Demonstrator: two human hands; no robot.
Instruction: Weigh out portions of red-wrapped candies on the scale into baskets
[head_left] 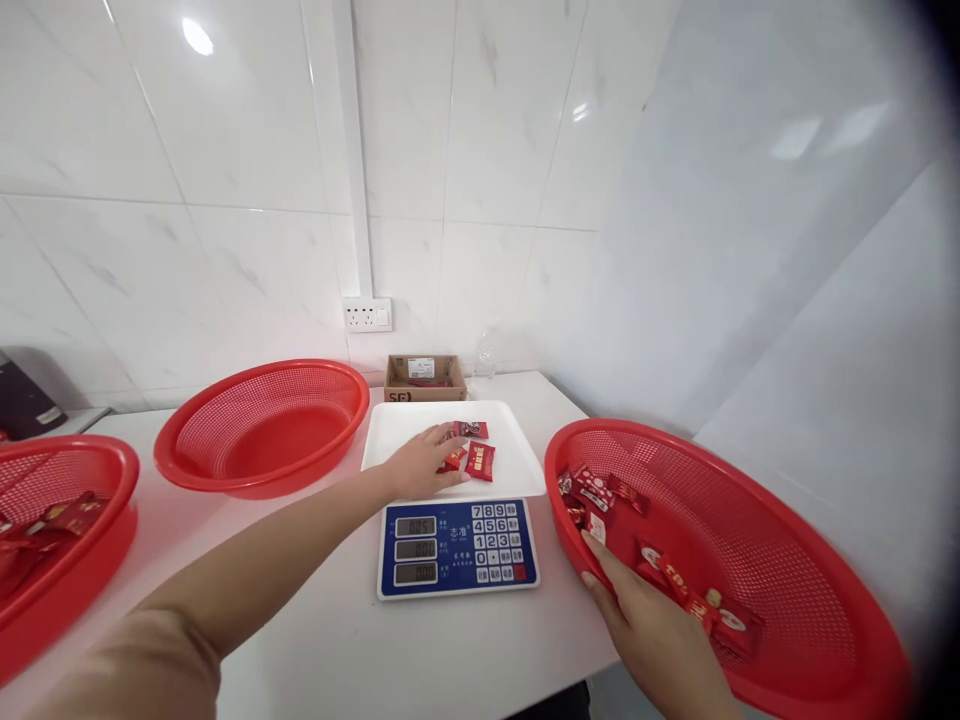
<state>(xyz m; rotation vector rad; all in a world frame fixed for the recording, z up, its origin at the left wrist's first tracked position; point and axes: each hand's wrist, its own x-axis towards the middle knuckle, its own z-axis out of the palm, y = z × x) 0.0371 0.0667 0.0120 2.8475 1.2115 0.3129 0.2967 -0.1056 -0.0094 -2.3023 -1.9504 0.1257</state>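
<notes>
White tiled wall stands behind a pale worktop. A scale sits between red baskets, its keypad facing the person, presumably for easy reading. Left hand lies over red packets on the weighing tray, fingers spread; whether it pinches any cannot be told. Right hand is at the near rim of the right basket, partly curled; firmness of grasp unclear. That basket overhangs the worktop's right edge, so the hand probably steadies it. More wrapped packets lie inside. Two further baskets stand towards the left edge; the nearer holds packets as well.

Labels: scale panel reads 志准; keys 0–9 legible. Top display begins 0.05, last digit uncertain; lower two appear 0.00. Carton near the back edge bears "SF". Packet lettering: too small to read.
</notes>
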